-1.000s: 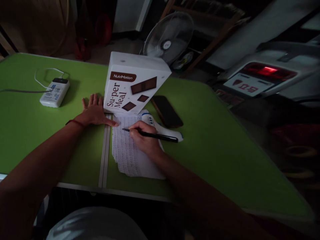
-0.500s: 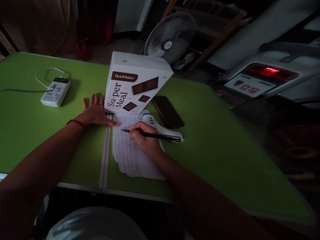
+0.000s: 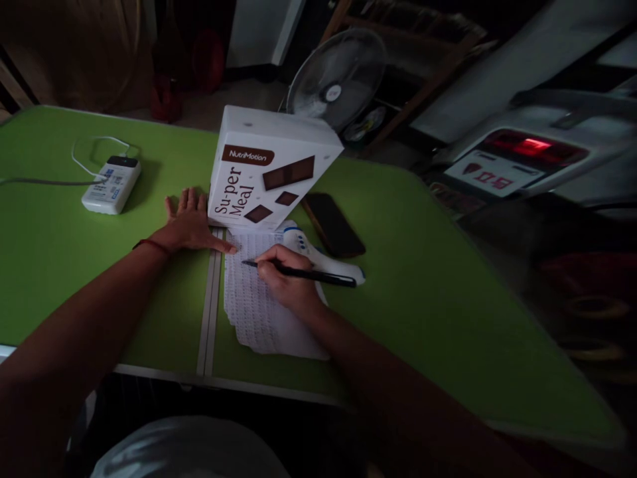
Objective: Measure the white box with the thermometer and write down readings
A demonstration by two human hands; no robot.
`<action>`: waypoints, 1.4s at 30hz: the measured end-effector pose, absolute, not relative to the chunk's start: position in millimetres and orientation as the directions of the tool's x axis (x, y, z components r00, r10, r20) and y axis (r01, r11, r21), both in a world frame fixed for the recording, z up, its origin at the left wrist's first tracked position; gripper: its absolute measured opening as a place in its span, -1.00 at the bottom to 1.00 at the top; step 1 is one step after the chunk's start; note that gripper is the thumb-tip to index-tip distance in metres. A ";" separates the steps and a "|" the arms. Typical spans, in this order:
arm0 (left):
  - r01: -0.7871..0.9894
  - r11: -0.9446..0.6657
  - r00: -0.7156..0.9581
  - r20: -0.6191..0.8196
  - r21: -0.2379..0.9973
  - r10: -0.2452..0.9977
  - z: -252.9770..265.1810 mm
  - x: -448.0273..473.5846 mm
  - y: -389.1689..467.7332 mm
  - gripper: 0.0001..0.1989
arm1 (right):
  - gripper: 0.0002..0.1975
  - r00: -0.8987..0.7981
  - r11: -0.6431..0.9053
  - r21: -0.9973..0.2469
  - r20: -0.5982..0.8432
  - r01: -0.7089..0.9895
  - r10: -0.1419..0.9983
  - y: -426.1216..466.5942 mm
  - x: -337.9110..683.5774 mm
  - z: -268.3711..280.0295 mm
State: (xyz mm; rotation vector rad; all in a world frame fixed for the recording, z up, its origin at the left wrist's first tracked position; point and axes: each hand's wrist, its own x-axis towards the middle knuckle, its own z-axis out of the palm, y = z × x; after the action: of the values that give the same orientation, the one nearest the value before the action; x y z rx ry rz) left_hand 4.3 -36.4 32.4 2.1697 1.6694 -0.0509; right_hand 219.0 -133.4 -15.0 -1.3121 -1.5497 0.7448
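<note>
My right hand (image 3: 286,275) grips a black pen (image 3: 326,275), its tip low over a sheet of paper (image 3: 259,312) covered in rows of small handwriting. The sheet's lower edge is ragged. Spread flat on the table, my left hand (image 3: 188,222) rests its thumb at the paper's upper left edge; a red cord circles that wrist. Just behind the paper stands a white box (image 3: 271,172) marked "NutriMotion Su-per Meal", close to my left fingers. Partly hidden behind my right hand lies a white device with blue trim (image 3: 318,255), perhaps a handheld thermometer.
A dark phone (image 3: 336,224) lies right of the box on the green table (image 3: 432,318). At the left is a white cabled device (image 3: 112,186). Beyond the table stand a fan (image 3: 343,76) and a machine with a red lit display (image 3: 535,147). A metal seam crosses the tabletop.
The pen's rear end has dipped slightly while its tip stays near the same spot on the paper. My left hand has not moved. The view has shifted very slightly.
</note>
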 end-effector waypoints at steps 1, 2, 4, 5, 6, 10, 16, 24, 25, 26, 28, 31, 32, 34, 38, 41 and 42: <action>0.934 -0.208 0.287 -0.265 0.289 0.921 31.3 3.7 -36.0 0.75 | -0.91 0.025 0.244 -0.888 0.275 0.391 0.961 -133.7 218.6 -14.7; 0.934 -0.209 0.287 -0.263 0.290 0.921 30.1 3.1 -35.6 0.76 | -0.90 0.034 0.249 -0.887 0.284 0.388 0.958 -134.0 218.2 -14.3; 0.933 -0.208 0.288 -0.264 0.294 0.920 28.3 2.2 -35.2 0.77 | -0.89 0.043 0.257 -0.886 0.295 0.386 0.954 -134.6 217.9 -13.3; 0.933 -0.206 0.287 -0.266 0.294 0.920 27.8 1.8 -35.3 0.77 | -0.89 0.039 0.257 -0.883 0.296 0.393 0.954 -134.9 217.9 -12.8; 0.934 -0.204 0.285 -0.269 0.293 0.920 27.6 1.7 -35.5 0.77 | -0.89 0.030 0.255 -0.878 0.292 0.405 0.956 -135.2 217.8 -12.3; 0.943 -0.187 0.264 -0.277 0.274 0.924 28.4 1.3 -37.4 0.77 | -0.91 0.035 0.261 -0.863 0.305 0.432 0.952 -135.6 218.0 -11.9; 0.934 -0.187 0.274 -0.273 0.304 0.922 27.3 -0.6 -39.9 0.74 | -0.92 0.009 0.310 -0.840 0.351 0.446 0.936 -134.4 219.2 -14.2; 0.937 -0.196 0.278 -0.276 0.289 0.920 27.0 0.8 -38.9 0.77 | -0.90 -0.066 0.270 -0.850 0.270 0.452 0.961 -128.3 224.6 -9.9; 0.937 -0.194 0.277 -0.277 0.291 0.920 27.1 0.8 -38.3 0.77 | -0.89 -0.075 0.258 -0.855 0.252 0.450 0.965 -128.3 225.4 -9.7; 0.936 -0.193 0.277 -0.276 0.295 0.921 26.9 0.7 -37.6 0.77 | -0.89 -0.083 0.252 -0.856 0.240 0.451 0.967 -128.9 225.8 -9.8; 0.936 -0.187 0.272 -0.274 0.300 0.922 26.3 0.5 -36.6 0.75 | -0.91 -0.084 0.265 -0.846 0.256 0.462 0.963 -131.8 225.9 -10.4; 0.937 -0.198 0.280 -0.279 0.287 0.919 26.4 0.8 -36.6 0.74 | -0.93 -0.059 0.299 -0.822 0.310 0.484 0.949 -137.2 224.5 -11.9; 0.938 -0.205 0.284 -0.278 0.281 0.918 27.1 1.1 -37.0 0.74 | -0.94 -0.053 0.299 -0.822 0.314 0.484 0.948 -138.2 223.9 -12.3; 0.940 -0.206 0.282 -0.279 0.273 0.918 29.5 2.0 -38.2 0.74 | -0.95 -0.053 0.293 -0.829 0.305 0.476 0.951 -138.7 223.0 -13.1; 0.945 -0.175 0.256 -0.288 0.278 0.923 33.8 2.7 -39.6 0.74 | -0.96 -0.059 0.307 -0.840 0.315 0.447 0.947 -136.9 222.1 -15.0; 0.938 -0.191 0.273 -0.278 0.288 0.921 33.0 1.7 -39.1 0.76 | -0.97 -0.073 0.321 -0.838 0.323 0.441 0.944 -137.7 222.2 -16.0; 0.936 -0.197 0.279 -0.274 0.292 0.920 32.3 1.2 -38.7 0.76 | -0.96 -0.081 0.321 -0.836 0.320 0.445 0.944 -138.4 222.2 -16.1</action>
State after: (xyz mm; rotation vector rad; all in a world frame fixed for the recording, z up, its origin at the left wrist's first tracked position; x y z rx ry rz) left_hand 1.2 -38.7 32.3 2.1579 1.6743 -0.0535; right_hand 222.2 -138.4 -16.1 -1.2656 -1.6837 0.6935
